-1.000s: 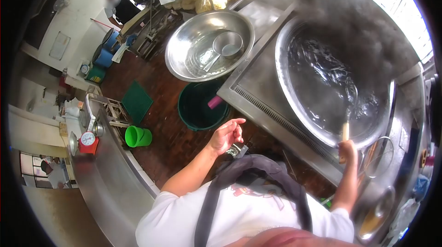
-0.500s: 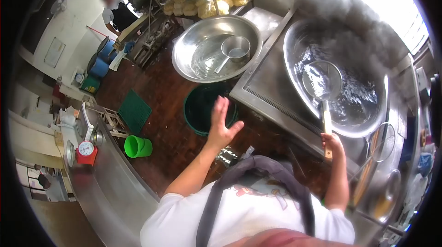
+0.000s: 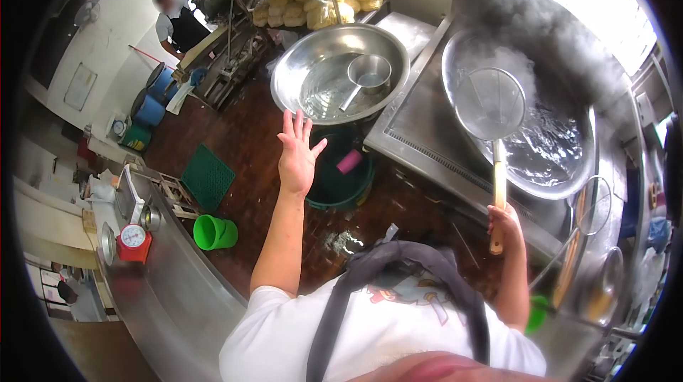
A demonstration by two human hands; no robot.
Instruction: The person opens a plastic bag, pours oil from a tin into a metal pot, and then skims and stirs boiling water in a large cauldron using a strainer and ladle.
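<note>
My right hand (image 3: pixel 506 225) grips the wooden handle of a round wire-mesh strainer (image 3: pixel 491 108). The strainer's mesh is over the left part of a large metal wok (image 3: pixel 569 172) of steaming dark liquid. My left hand (image 3: pixel 297 158) is raised with spread fingers and holds nothing. Its fingertips are near the rim of a wide steel basin (image 3: pixel 284 76), though I cannot tell whether they touch. Inside the basin, a steel dipper (image 3: pixel 369 72) sits in clear water. Below and right of the left hand stands a dark green tub (image 3: pixel 334 190) with a pink object (image 3: pixel 349 161) in it.
A steel counter (image 3: pixel 171 289) on the left carries a red scale (image 3: pixel 134 242). A bright green bucket (image 3: pixel 215 232) and a green crate (image 3: pixel 206 177) are on the floor. A person (image 3: pixel 183 26) works at the far left, near bagged noodles (image 3: pixel 284 8) on a rack. Steam rises over the wok.
The strainer has come up toward the camera and now looks larger. My left hand has moved left and up toward the basin, uncovering the pink object in the tub.
</note>
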